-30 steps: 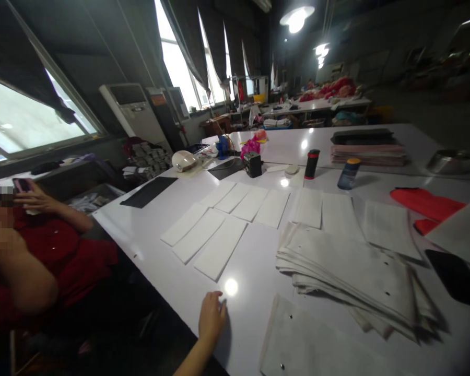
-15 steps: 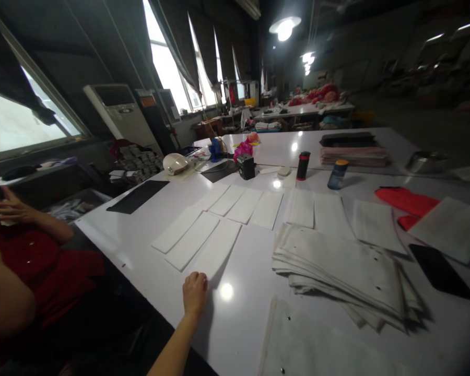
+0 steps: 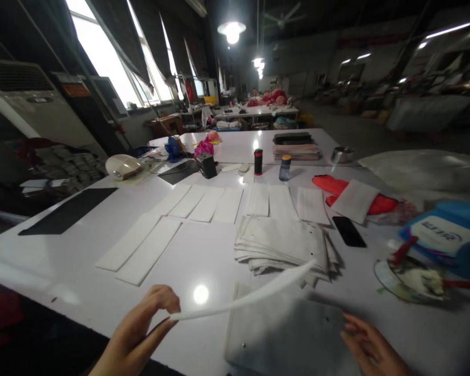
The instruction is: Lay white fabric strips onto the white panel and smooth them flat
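**Visibility findings**
Right edge is cutting off the blue package (image 3: pixel 442 235), bottom edge is cropping the pale sheet (image 3: pixel 282 334), blur is obscuring far tables (image 3: pixel 256 111).

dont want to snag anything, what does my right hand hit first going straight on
Your right hand points up and left at the pale fabric sheet with eyelets. Its fingertips are at its right edge, so that comes first; depth hides whether they touch.
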### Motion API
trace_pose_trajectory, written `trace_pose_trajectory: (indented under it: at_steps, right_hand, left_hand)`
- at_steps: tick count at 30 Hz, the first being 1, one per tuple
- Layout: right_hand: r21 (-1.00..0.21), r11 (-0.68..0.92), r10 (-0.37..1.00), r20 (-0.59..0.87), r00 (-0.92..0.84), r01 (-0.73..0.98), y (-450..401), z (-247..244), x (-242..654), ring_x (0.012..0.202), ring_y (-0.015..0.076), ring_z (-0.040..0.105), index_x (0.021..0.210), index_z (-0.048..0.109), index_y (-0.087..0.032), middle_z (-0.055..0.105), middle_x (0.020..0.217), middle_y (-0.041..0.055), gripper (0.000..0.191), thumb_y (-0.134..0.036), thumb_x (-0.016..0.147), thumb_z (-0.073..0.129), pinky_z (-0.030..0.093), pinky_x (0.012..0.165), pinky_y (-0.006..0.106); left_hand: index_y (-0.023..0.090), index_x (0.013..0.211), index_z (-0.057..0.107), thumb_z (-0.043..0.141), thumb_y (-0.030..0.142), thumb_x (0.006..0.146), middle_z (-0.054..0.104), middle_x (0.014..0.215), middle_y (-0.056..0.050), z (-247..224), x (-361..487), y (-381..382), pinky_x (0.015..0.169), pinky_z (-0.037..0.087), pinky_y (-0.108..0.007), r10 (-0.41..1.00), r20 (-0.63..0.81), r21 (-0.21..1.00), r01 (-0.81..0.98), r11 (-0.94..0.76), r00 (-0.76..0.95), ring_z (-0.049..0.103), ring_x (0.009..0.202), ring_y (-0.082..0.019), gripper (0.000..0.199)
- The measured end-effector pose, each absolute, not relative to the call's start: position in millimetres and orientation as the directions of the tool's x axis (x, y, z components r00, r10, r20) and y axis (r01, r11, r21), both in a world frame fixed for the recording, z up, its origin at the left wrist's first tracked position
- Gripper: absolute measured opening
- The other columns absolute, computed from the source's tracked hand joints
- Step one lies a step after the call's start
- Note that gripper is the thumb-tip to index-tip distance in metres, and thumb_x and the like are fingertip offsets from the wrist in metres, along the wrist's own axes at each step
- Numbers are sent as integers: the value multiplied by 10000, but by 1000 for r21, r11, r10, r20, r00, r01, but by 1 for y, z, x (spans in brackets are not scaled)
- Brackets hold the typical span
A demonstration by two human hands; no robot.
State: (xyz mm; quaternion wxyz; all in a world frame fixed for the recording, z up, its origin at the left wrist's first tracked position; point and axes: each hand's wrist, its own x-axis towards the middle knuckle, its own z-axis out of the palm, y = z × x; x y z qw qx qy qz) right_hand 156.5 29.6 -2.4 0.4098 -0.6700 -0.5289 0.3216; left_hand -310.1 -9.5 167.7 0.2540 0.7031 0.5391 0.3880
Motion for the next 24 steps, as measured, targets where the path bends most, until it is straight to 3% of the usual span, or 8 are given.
trace_pose_trajectory:
  at_steps: [3, 8, 11, 14, 18, 24]
  right_hand:
    - [-937, -112, 947, 0, 320, 330, 34, 21, 153, 1006, 246, 607, 1108, 581, -207, 628, 1152, 86, 621, -624, 649, 624, 542, 778, 245]
    - [-936, -282, 918, -200, 343, 210, 24, 11, 177, 1033, 308, 603, 967, 661, -212, 682, 1055, 76, 556, -609, 578, 675, 553, 799, 290]
    - [-923, -314, 908, -224, 353, 222, 15, -14, 190, 977, 312, 628, 890, 694, -240, 709, 964, 50, 468, -566, 553, 696, 563, 747, 306]
    - [-918, -319, 913, -231, 335, 237, 10, -36, 192, 830, 289, 664, 909, 695, -244, 713, 817, 39, 473, -562, 559, 684, 558, 662, 304]
    - [-918, -315, 914, -225, 337, 243, 14, -50, 183, 593, 238, 632, 996, 667, -227, 646, 614, 5, 563, -584, 560, 667, 517, 552, 304]
    - [-898, -321, 905, -196, 379, 301, 25, -61, 177, 556, 226, 599, 975, 667, -251, 629, 620, -7, 501, -556, 578, 651, 470, 517, 306]
  left_hand:
    - [220, 870, 578, 556, 282, 853, 590, 896, -42, 155, -285, 6, 815, 448, -275, 991, 119, 918, 373, -136, 69, 541, 921, -185, 68]
    - [199, 795, 548, 647, 390, 765, 529, 741, 24, 102, -247, 33, 676, 398, -218, 974, -226, 968, 112, 224, 3, 483, 734, -119, 218]
    - [186, 754, 543, 656, 413, 708, 515, 702, 34, 53, -230, 45, 641, 370, -215, 940, -325, 938, 94, 334, -104, 463, 688, -110, 258]
    - [178, 704, 532, 624, 443, 651, 494, 631, 42, 4, -221, 57, 592, 354, -229, 916, -354, 906, 172, 386, -189, 446, 608, -106, 286]
    - [175, 805, 551, 604, 426, 626, 510, 607, 50, -34, -216, 68, 579, 361, -249, 905, -339, 881, 250, 401, -258, 460, 559, -114, 312]
    - [198, 835, 559, 610, 339, 667, 574, 609, 43, -44, -215, 77, 589, 389, -258, 910, -274, 839, 386, 384, -310, 523, 568, -133, 225]
